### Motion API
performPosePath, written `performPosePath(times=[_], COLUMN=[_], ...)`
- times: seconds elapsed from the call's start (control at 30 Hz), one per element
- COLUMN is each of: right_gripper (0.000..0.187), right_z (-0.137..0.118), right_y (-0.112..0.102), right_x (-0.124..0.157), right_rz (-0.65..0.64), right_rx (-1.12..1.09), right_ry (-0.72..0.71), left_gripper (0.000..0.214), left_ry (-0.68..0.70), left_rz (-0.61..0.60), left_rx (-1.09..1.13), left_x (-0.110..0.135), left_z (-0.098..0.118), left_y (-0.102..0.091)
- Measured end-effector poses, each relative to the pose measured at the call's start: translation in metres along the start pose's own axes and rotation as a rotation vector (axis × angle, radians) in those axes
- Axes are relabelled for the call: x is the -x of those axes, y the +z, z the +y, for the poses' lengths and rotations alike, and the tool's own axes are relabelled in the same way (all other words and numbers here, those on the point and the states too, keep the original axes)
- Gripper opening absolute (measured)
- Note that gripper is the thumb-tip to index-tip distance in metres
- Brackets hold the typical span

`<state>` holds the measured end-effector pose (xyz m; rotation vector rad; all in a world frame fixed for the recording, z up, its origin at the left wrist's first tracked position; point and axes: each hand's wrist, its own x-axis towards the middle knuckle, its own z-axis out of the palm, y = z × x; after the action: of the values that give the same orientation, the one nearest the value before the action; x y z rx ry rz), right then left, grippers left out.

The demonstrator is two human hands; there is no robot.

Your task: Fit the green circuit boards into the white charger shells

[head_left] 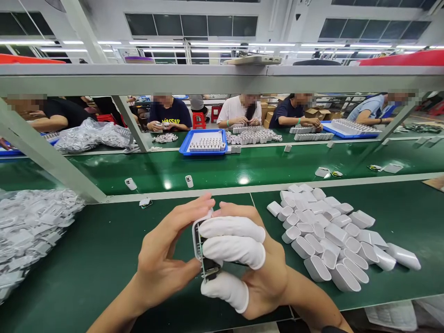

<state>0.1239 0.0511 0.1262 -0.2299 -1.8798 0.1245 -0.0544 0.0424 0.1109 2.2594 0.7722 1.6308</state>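
Between my hands, above the green bench, is a white plastic casing [195,243] with a circuit board [208,270] at its opening. My left hand [163,252] grips the casing from the left, thumb low and fingers over the top. White finger covers sit on several fingers and the thumb of my right hand [263,263], which is closed on the circuit board from the right. Those covered fingers hide much of the board, so I cannot tell how far it sits inside the casing. To the right lies a pile of white oval shells [326,231], many with open ends showing.
A heap of small white parts [31,236] is at the left. Beyond the bench, a green conveyor belt [222,169] carries scattered pieces. A slanted metal post [52,152] and an overhead shelf [173,85] frame the view. Co-workers sit opposite, near a blue tray [183,147].
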Motion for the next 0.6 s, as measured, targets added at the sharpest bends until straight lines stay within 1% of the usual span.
performPosePath(times=[0.13,0.2,0.27,0.33,0.4,0.43,0.5,0.6], right_gripper=[0.025,0.030,0.045,0.060,0.064,0.062,0.056,0.046], right_z=[0.002,0.002,0.002,0.002,0.002,0.002,0.003,0.005], right_y=[0.002,0.005,0.007,0.009,0.010,0.011,0.013,0.019], right_x=[-0.001,0.000,0.001,0.004,0.005,0.006,0.005,0.006], right_rz=[-0.003,-0.021,-0.042,-0.062,-0.067,-0.060,-0.024,0.030], right_rx=[-0.052,-0.096,-0.239,-0.489,-0.718,-0.782,-0.813,-0.743], right_ry=[0.032,0.112,0.258,0.460,0.642,0.705,0.748,0.699], left_gripper=[0.055,0.056,0.060,0.065,0.067,0.067,0.064,0.061], left_ry=[0.030,0.049,0.057,0.094,0.163,0.210,0.298,0.376], left_rz=[0.018,0.053,0.099,0.136,0.147,0.154,0.186,0.227], left_rx=[-0.039,-0.058,-0.073,-0.102,-0.140,-0.168,-0.241,-0.370], left_x=[0.000,0.000,0.000,0.000,0.000,0.000,0.001,0.000], left_z=[-0.002,-0.004,-0.006,-0.007,-0.010,-0.011,-0.014,-0.015], left_y=[0.002,0.004,0.006,0.007,0.009,0.009,0.011,0.013])
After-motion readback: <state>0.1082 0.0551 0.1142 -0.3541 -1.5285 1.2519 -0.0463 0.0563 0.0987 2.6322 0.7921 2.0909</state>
